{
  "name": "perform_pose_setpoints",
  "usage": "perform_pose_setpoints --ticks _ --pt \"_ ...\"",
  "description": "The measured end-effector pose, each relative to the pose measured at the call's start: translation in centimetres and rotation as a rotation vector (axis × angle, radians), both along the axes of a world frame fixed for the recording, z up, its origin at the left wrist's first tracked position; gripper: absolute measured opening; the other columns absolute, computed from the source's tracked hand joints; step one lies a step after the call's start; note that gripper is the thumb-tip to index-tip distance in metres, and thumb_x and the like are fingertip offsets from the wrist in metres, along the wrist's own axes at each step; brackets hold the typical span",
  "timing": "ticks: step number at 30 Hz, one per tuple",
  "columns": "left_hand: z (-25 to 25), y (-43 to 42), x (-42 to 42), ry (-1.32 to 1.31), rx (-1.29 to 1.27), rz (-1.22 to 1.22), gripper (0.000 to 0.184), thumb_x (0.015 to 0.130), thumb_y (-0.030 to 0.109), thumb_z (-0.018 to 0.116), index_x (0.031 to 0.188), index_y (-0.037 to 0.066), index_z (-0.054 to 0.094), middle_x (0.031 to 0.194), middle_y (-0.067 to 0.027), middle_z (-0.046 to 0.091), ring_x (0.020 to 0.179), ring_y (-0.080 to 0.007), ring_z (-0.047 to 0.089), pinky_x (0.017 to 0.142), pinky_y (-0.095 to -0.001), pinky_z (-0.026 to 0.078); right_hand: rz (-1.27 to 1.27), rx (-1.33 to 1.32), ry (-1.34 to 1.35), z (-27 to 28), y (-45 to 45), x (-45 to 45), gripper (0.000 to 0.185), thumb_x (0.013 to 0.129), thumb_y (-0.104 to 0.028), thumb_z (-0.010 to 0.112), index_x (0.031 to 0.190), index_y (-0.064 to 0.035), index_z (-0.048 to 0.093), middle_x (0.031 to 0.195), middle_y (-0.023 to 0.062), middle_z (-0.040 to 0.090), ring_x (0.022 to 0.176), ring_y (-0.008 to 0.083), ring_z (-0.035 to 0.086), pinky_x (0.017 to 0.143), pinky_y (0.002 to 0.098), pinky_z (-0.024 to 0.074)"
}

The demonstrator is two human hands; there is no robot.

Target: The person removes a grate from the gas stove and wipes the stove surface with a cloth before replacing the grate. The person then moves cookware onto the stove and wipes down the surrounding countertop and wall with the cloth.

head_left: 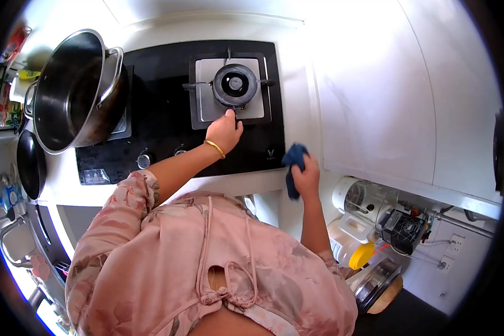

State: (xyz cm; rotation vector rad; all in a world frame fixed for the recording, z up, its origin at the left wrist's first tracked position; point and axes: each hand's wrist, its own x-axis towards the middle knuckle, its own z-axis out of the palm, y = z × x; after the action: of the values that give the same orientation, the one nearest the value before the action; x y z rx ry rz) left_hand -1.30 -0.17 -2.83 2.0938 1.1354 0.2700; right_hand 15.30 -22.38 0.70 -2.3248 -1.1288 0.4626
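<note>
Two hands occupied. Left hand (224, 131), nearer, pinches the ring-shaped black metal burner grate (234, 101) at 6 o'clock. Right hand (307, 176) clutches crumpled dark-blue cloth (295, 154), 5 o'clock off grate.

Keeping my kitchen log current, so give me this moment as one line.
left hand: at burner | right hand: holding cloth | pot: left of burner
</note>
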Motion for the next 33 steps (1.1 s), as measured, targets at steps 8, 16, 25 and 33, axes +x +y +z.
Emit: perform_pose_setpoints --ticks 8,16,25,33 --pt "-0.9 -0.5 0.9 -0.015 0.021 -0.030 0.025 0.086 0.022 0.053 0.097 0.001 0.045 0.081 -0.0231 0.063 0.075 -0.0404 0.061 0.066 -0.0476 0.048 0.082 -0.094 -0.434 -3.7 5.1 -4.3 0.049 0.066 -0.017 0.065 0.114 -0.0099 0.059 0.125 0.0101 0.049 0.115 0.0324 0.043 0.088 0.0516 0.0367" --pt "-0.3 0.4 0.6 0.040 -0.165 -0.062 0.047 0.080 0.028 0.063 0.108 -0.004 0.045 0.088 -0.0264 0.063 0.088 -0.0393 0.061 0.077 -0.0437 0.049 0.094 -0.052 -0.463 -4.9 3.9 -5.9 0.048 0.065 -0.026 0.066 0.110 -0.0095 0.061 0.127 0.0087 0.049 0.119 0.0316 0.041 0.087 0.0541 0.0343" --pt "5.1 -0.2 -15.1 -0.341 -0.433 -0.042 0.039 0.084 0.014 0.065 0.119 0.002 0.053 0.084 -0.0061 0.063 0.078 -0.0110 0.061 0.071 -0.0251 0.051 0.565 0.066 -0.410 -3.6 2.7 -13.7 0.044 0.062 -0.019 0.071 0.105 -0.0140 0.063 0.119 0.0062 0.054 0.113 0.0274 0.046 0.082 0.0482 0.0367" --pt "2.6 -1.3 -32.7 -0.335 0.098 0.502 0.021 0.088 0.001 0.056 0.108 -0.001 0.057 0.084 -0.0067 0.063 0.072 -0.0112 0.061 0.064 -0.0224 0.049 0.518 0.274 -0.020 1.4 10.7 -14.8 0.043 0.067 -0.007 0.066 0.110 -0.0041 0.060 0.111 0.0159 0.057 0.098 0.0363 0.053 0.085 0.0435 0.0441"
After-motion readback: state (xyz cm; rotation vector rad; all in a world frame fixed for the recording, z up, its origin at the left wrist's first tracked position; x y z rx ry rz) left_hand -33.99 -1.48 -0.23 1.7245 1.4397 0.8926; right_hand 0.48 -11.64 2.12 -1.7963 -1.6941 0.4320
